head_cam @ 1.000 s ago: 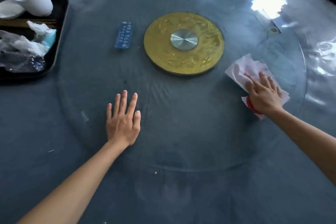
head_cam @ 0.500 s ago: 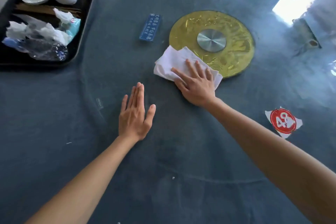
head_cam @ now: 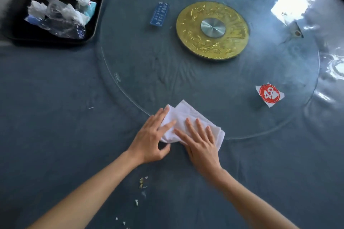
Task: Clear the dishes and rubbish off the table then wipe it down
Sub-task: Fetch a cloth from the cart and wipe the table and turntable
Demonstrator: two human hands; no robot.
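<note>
Pressing down with straight, slightly spread fingers, the right hand lies flat on a folded white cloth at the near rim of the round clear glass turntable. The left hand rests on the cloth's left edge, its fingers extended over the fabric and its thumb tucked toward the cloth's lower corner; whether the thumb pinches the fabric is unclear. The cloth straddles the glass rim, partly on the blue-grey tablecloth.

Small pale crumbs lie scattered on the tablecloth between the two forearms. On the glass sit a gold embossed disc with a silver hub, a small blue rectangular card with white characters just left of it, and a torn white label with a red circle toward the right rim. A black rectangular tray at the far left holds white dishes, chopsticks, crumpled tissue and clear plastic wrappers.
</note>
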